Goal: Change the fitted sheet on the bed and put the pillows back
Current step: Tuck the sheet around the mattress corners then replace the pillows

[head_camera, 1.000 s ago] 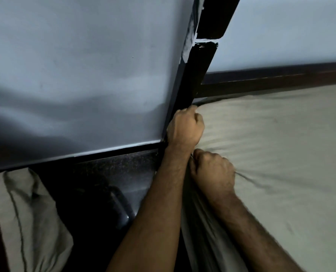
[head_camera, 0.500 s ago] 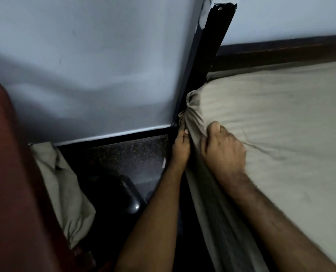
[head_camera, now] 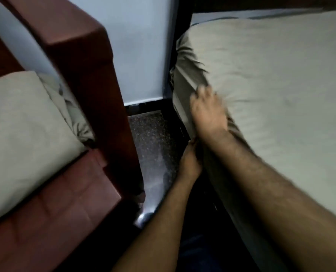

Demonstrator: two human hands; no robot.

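Right hand [head_camera: 208, 112]: blurred, lying flat with fingers spread on the side edge of the mattress, just below the corner.
Left hand [head_camera: 189, 159]: lower down against the mattress side, fingers tucked into the hanging cloth; whether they clamp it cannot be told.
Fitted sheet [head_camera: 271, 75]: beige, striped, drawn over the mattress top, bunched into folds at the corner beside the dark bedpost [head_camera: 170, 55].
Pillow [head_camera: 19, 132]: beige, resting on a reddish-brown sofa [head_camera: 65, 193], well apart from the bed.
Floor [head_camera: 151, 146]: dark, speckled, between sofa and bed.
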